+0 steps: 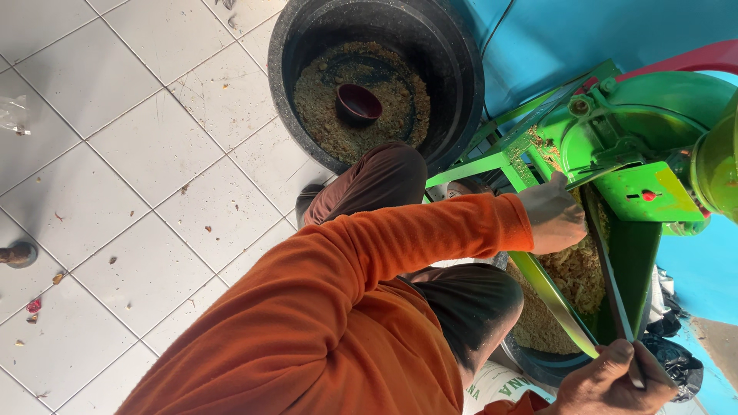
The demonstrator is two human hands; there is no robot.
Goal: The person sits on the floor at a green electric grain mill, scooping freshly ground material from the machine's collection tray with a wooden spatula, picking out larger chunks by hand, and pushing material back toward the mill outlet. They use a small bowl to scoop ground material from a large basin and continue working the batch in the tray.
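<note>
On the white tiled floor [154,154] by the green grinder [638,146], your left hand [555,215] pressed, fingers curled, into the crumbly mash [576,273] in the chute [638,253], your right hand [611,380] clamped on its rim—best kept clear of the mouth.

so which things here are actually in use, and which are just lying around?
In use: green machine, its chute, ground mash, left hand, right hand.
Lying about: black tub holding a dark bowl, plastic scrap, floor debris.
</note>
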